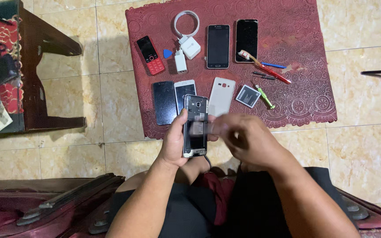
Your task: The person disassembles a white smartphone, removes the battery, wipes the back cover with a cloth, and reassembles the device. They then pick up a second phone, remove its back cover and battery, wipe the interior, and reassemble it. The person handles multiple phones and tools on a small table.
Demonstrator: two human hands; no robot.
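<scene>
1. Left hand (175,143) is wrapped around an opened phone (195,125), back cover off, held upright above the red mat's (296,88) near edge.
2. Right hand (248,139) is blurred, fingers curled beside the phone; whether it grips anything is unclear.

Lighting: even indoor light falling from above | Glare: shining off floor tiles (111,53) | Blur: right hand (248,141) smearing, rest staying sharp

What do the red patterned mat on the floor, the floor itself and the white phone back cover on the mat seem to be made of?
Red patterned mat: probably embossed vinyl or rubbery plastic, with raised lace-like relief and a scalloped edge.
Floor: glazed ceramic tile, beige and marbled, with grout lines and sheen.
White phone back cover: likely thin moulded plastic, smooth and matte, with a camera cut-out.
</scene>
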